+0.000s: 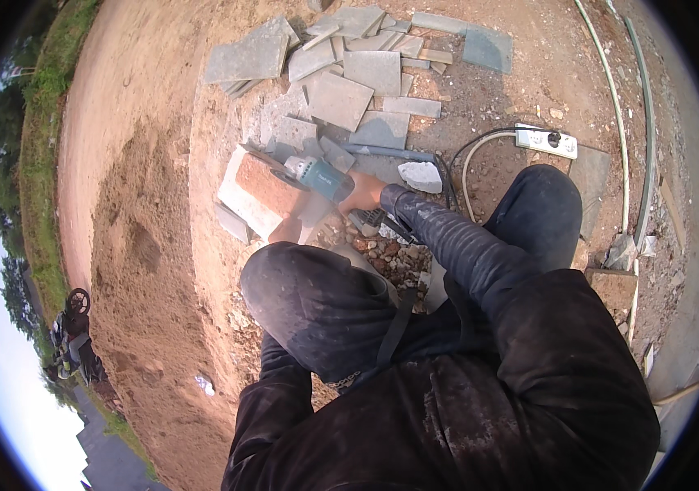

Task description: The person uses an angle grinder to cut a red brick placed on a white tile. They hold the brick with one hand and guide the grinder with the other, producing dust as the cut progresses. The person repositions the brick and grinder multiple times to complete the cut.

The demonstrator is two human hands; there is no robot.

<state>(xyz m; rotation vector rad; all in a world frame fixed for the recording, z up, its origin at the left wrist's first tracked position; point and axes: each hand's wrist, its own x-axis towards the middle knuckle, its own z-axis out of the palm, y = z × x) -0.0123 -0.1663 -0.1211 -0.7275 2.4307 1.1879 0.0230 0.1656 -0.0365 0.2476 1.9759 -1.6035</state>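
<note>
1. My right hand [359, 193] is wrapped around the blue-green grinder [322, 177], near the middle of the frame.

2. My left hand [286, 228] is just below and to the left of it, apart from my right hand. It is by the near edge of the block [255, 186]. It looks like it is pressing there, but I can't tell how the fingers are bent (it is a bit blurry).

3. The block is left of the middle, with a brown top and a pale side. The grinder's front end is over its upper right part. I can't tell if it touches.

4. I think this job is partway. The grinder is in place, but I see no finished cut on the block, so the cutting looks left to do.

5. Small broken stones [399, 258] lie between my legs, and a white lump [421, 176] sits right of my right hand.

6. A heap of flat gray slabs [340, 100] fills the upper middle. They are big and small, and I can't tell which ones were cut.

7. A white power strip [546, 141] is at the upper right, with a plug in it. A motorbike [77, 342] stands far off at the left.
</note>
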